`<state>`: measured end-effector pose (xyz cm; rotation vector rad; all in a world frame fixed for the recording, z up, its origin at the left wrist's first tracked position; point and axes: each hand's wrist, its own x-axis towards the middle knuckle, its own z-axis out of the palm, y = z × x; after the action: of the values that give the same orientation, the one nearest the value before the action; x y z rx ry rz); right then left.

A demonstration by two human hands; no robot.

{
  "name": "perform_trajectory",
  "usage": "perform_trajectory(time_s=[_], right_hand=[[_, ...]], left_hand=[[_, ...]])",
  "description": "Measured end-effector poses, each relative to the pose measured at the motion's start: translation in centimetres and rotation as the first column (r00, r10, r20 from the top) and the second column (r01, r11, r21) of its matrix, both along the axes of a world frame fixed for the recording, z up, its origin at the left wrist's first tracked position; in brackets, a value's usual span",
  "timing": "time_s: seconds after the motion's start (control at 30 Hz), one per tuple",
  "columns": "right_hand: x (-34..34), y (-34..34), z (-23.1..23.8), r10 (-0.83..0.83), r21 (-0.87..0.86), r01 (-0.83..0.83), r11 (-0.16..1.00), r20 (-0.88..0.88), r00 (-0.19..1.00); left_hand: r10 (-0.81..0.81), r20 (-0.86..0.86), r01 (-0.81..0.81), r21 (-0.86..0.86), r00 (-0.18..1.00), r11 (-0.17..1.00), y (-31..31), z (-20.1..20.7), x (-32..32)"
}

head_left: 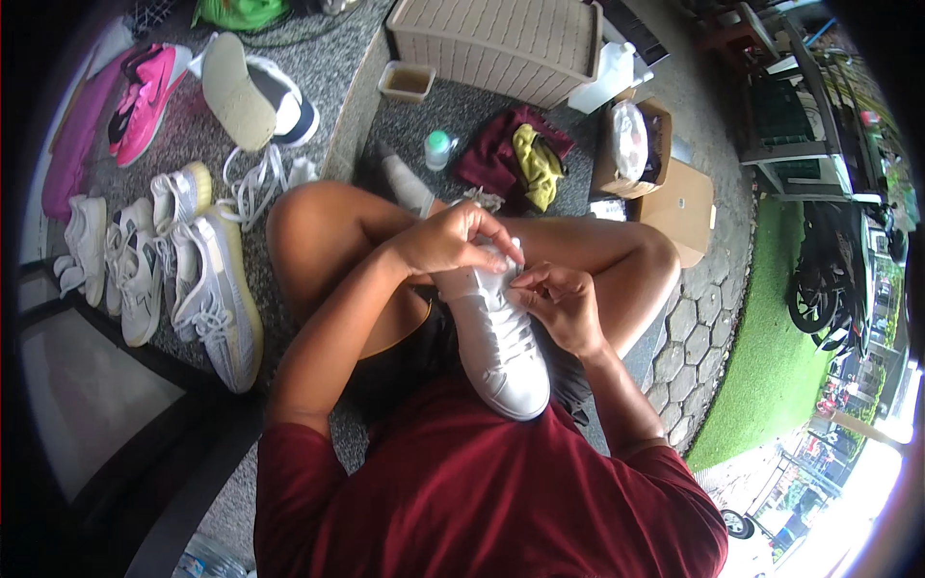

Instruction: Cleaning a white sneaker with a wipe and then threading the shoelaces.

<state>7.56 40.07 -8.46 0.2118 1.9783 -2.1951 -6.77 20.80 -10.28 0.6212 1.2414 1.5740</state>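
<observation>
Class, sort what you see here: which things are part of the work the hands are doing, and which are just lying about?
In hand:
white shoe
its lace
left hand
right hand

Lying about:
pink shoes
pale sneakers
upturned shoe
maroon and yellow cloths
green-capped bottle
cardboard box
beige crate

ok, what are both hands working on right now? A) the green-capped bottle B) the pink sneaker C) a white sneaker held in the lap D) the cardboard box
C: the left hand and right hand both grip the white sneaker at its lace end, toe toward the person; the pink sneaker, bottle and cardboard box lie untouched on the ground.
</observation>
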Motion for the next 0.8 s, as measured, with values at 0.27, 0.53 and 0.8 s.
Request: perform_trajectory(time_s=[0.27, 0.53, 0.8], right_hand=[[-0.4, 0.9, 2.7, 0.267, 0.699, 0.031, 0.715, -0.314, 0.911], [-1.1, 0.8, 0.3, 0.313, 0.539, -0.111, 0.835, -0.299, 0.902], [-1.2, 0.9, 2.0, 0.291, 0.677, 0.079, 0.732, -0.415, 0.862]], left_hand=[[0.028, 0.028, -0.029, 0.022, 0.999, 0.999, 0.2, 0.3, 0.6], [0.047, -0.023, -0.047, 0.009, 0.999, 0.999, 0.3, 0.0, 0.4], [0.058, -0.128, -0.057, 0.005, 0.99, 0.998, 0.7, 0.2, 0.3]])
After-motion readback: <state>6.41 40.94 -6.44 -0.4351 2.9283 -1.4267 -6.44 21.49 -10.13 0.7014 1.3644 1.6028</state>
